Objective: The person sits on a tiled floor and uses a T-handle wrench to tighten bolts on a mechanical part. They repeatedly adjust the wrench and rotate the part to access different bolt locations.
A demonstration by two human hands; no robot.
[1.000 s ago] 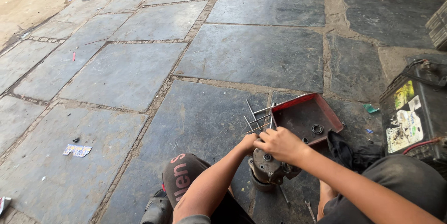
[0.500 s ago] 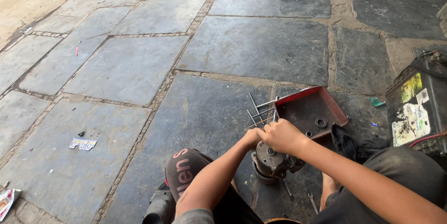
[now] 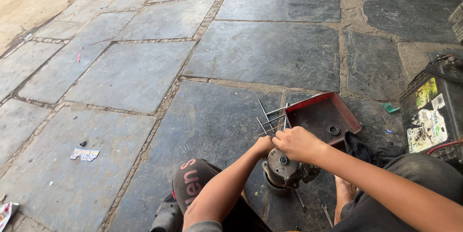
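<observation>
Both hands grip the small motor housing (image 3: 285, 169) on the stone floor: right hand (image 3: 296, 144) clamped on top, left hand (image 3: 264, 145) probably pinching its edge. Red tray (image 3: 322, 116), long bolts (image 3: 268, 118) just behind; nothing shifted since before.

The tray (image 3: 322, 116) right of centre was red-rimmed and dark inside; the motor housing (image 3: 284, 169) below it was grey; the floor (image 3: 130, 73) was blue-grey slabs.

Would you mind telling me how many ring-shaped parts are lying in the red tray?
1: a dark ring lies near the right corner of the red tray. The right hand covers the tray's near edge, so more may be hidden.
</observation>
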